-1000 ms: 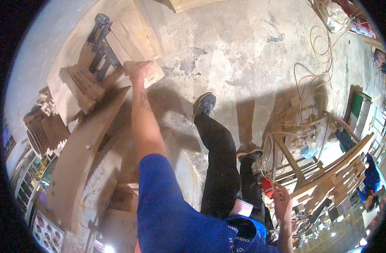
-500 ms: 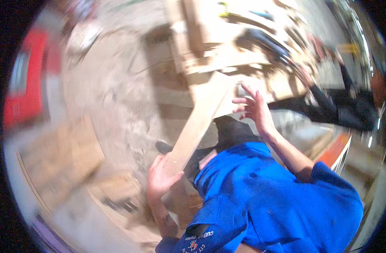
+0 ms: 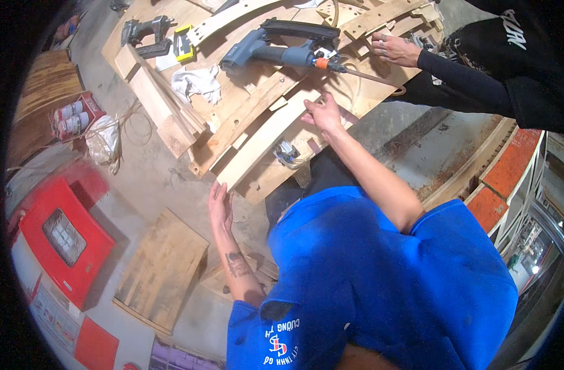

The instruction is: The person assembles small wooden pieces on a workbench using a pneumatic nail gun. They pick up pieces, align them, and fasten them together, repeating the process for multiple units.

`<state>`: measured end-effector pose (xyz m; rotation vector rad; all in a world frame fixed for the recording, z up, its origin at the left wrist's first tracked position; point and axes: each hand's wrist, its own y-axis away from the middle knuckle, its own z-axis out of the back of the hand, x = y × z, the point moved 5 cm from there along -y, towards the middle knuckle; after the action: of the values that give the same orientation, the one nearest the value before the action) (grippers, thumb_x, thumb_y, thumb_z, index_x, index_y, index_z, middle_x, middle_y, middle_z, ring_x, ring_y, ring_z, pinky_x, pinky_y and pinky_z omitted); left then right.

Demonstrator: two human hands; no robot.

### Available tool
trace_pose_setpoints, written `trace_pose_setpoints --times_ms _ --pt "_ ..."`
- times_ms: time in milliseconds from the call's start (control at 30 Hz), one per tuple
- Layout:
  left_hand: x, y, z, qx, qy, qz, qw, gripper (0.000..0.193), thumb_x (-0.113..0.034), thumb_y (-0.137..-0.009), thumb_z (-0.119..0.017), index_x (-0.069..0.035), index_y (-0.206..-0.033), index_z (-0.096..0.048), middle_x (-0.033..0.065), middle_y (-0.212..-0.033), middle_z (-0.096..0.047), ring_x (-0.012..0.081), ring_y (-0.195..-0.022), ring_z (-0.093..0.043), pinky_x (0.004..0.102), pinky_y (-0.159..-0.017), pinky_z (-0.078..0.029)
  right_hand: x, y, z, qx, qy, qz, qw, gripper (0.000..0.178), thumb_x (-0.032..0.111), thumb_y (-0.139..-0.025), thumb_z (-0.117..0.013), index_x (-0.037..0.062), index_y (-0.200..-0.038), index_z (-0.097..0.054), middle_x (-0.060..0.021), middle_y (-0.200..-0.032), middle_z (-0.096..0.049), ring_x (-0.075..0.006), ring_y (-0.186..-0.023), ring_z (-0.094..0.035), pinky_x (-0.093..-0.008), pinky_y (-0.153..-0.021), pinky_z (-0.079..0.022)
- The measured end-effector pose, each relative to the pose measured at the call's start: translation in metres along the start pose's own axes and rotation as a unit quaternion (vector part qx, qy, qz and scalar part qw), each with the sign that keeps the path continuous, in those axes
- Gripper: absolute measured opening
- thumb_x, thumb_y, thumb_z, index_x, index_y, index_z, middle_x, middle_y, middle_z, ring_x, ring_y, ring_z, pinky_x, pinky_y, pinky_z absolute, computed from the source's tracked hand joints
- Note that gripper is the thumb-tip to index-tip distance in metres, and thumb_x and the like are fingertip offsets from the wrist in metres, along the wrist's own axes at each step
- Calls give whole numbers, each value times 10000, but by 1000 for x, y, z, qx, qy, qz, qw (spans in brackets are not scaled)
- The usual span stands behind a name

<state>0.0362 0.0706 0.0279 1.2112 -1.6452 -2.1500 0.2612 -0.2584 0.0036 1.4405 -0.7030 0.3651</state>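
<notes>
A pale, slightly curved wooden slat (image 3: 266, 143) lies slantwise over the near side of the wooden worktable (image 3: 266, 185). At its near left end, my left hand (image 3: 221, 208) grips it by the tip, fingers partly hidden by the wood. My right hand (image 3: 324, 115) pinches the far right end, thumb on top. Just beyond, a longer wooden rail (image 3: 251, 110) with holes runs alongside the slat. A grey-blue nail gun (image 3: 266, 52) with an orange hose fitting rests behind that rail. Beside the slat's near edge sits a small metal piece (image 3: 286, 153) I cannot make out.
A co-worker's hand (image 3: 395, 49) is over wood pieces at the table's far right. A second power tool (image 3: 147, 36), a white cloth (image 3: 198, 83) and stacked slats (image 3: 161, 108) occupy the left. A red panelled machine (image 3: 66, 240) and a wooden board (image 3: 163, 271) stand left of me.
The view has swung toward the table. The slat has come down from a steep tilt onto the table side, and my right hand, spread and apart before, now grips its far end.
</notes>
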Motion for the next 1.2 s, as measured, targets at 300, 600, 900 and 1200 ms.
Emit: trace_pose_setpoints --times_ms 300,600,900,1200 --pt "33 -30 -27 -163 16 -250 954 345 -124 -974 -735 43 -1254 -620 101 -1196 -686 185 -1092 -633 322 -951 -500 -23 12 -25 -126 -62 -33 990 556 45 -925 -694 -22 -1441 -501 -120 -1238 -652 -191 -1044 -649 -379 -895 -603" --pt "20 -37 -51 -264 -48 -278 922 251 -86 -963 -741 99 -1110 -655 196 -1062 -739 225 -952 -709 323 -863 -572 -8 0 -15 -94 -140 -30 985 400 -44 -929 -612 -18 -1325 -561 -123 -1123 -637 -202 -971 -669 -319 -889 -617" --pt "19 -29 -60 -299 10 -203 932 342 -141 -933 -785 126 -1110 -666 227 -1050 -746 256 -946 -721 351 -869 -575 57 63 -8 110 151 88 978 154 -26 -932 -533 7 -1072 -589 -176 -1319 -647 -158 -794 -682 -278 -739 -597" --pt "10 -20 -62 -291 -44 -213 932 341 -157 -930 -787 120 -1094 -675 214 -1022 -756 248 -932 -725 344 -870 -569 145 83 -22 -68 301 432 848 165 109 -908 -629 22 -1040 -677 -125 -1306 -706 -145 -699 -603 -295 -652 -490"
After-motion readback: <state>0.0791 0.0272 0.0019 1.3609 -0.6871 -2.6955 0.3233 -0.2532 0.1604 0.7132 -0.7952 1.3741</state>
